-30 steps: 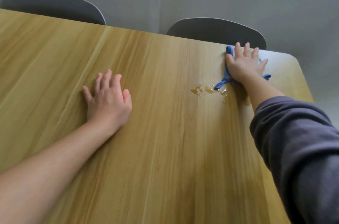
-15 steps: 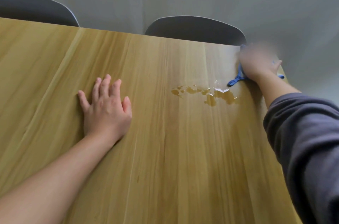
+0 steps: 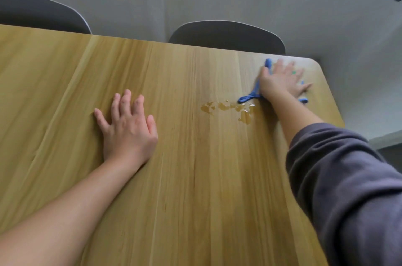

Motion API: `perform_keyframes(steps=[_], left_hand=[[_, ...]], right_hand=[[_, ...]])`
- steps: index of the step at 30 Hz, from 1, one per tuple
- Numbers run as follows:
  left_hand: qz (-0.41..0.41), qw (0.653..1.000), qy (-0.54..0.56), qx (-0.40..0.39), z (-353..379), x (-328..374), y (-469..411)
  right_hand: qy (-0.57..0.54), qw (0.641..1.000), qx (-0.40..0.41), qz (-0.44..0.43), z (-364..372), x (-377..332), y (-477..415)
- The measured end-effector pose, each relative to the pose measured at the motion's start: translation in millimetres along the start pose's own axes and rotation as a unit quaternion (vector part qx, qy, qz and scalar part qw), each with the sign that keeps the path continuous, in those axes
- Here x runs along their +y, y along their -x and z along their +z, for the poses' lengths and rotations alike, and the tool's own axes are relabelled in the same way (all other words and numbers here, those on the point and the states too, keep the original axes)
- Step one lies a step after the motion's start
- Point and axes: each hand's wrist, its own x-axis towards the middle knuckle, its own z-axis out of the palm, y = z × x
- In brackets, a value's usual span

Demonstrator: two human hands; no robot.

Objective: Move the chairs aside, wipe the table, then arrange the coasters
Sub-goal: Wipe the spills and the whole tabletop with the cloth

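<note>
The left hand [image 3: 128, 126] lies palm down on the table [image 3: 195, 178], fingers spread, arm bare. The right hand [image 3: 280, 83], arm outstretched in a grey sleeve [image 3: 348, 189], presses flat on a blue cloth [image 3: 253, 93] near the far right corner, fingers spread and slightly blurred. The table is light wood; a small spill [image 3: 230, 109] sits just beside the cloth. Two dark chairs [image 3: 226, 35] stand at the far edge against a grey wall. The cloth's visible strip runs from far edge toward the spill.

Two chairs [image 3: 41, 13] [image 3: 228, 35] — one table [image 3: 195, 178], one cloth [image 3: 250, 97] — two hands [image 3: 128, 133] [image 3: 280, 80]
</note>
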Motion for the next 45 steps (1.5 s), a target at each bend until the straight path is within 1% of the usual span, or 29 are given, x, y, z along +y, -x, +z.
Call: perform_keyframes(steps=[4,6,8,12,15,17,20,25,29,33,38,41,45], left_hand=[[0.000,1.000,0.001,-0.004,-0.7,0.4,0.8],[-0.001,1.000,0.009,-0.001,-0.7,0.4,0.9],[0.000,1.000,0.022,0.005,-0.9,-0.3,0.9],[0.001,0.999,0.045,0.018,-0.7,-2.1,0.2],[-0.001,0.999,0.047,0.023,0.1,-2.2,-0.3],[-0.002,0.999,0.045,0.024,-0.3,-2.2,0.0],[-0.003,0.999,0.037,0.019,-1.2,-1.3,1.2],[-0.003,0.999,0.034,0.020,-2.4,-0.7,1.9],[-0.001,0.999,0.033,0.019,-2.0,-0.8,1.0],[-0.001,0.999,0.031,0.017,-2.2,-1.4,1.5],[0.000,0.999,0.030,0.016,-3.5,0.3,2.5],[-0.001,1.000,0.024,0.013,-3.3,0.8,2.6],[0.003,1.000,0.011,0.008,-3.0,0.1,2.4]], right_hand=[[0.005,0.991,-0.024,-0.134,19.0,-71.6,69.6],[0.004,0.975,-0.031,-0.220,29.2,-103.7,108.1],[-0.001,0.952,-0.034,-0.304,37.0,-122.7,140.2],[0.015,0.909,-0.036,-0.415,39.7,-118.2,161.0],[0.028,0.893,-0.033,-0.447,36.8,-96.4,155.1],[0.027,0.897,-0.032,-0.440,34.4,-79.5,147.2],[0.026,0.914,-0.029,-0.404,28.2,-48.1,128.2],[0.032,0.959,-0.020,-0.282,12.3,22.8,84.5],[0.038,0.982,-0.017,-0.186,2.9,74.7,61.2],[0.035,0.993,-0.014,-0.115,-0.3,100.0,58.4],[0.022,1.000,0.000,0.008,1.2,120.9,71.7],[0.020,0.999,0.004,0.035,4.7,120.0,77.1],[0.021,0.998,0.007,0.054,3.6,107.3,60.8]])
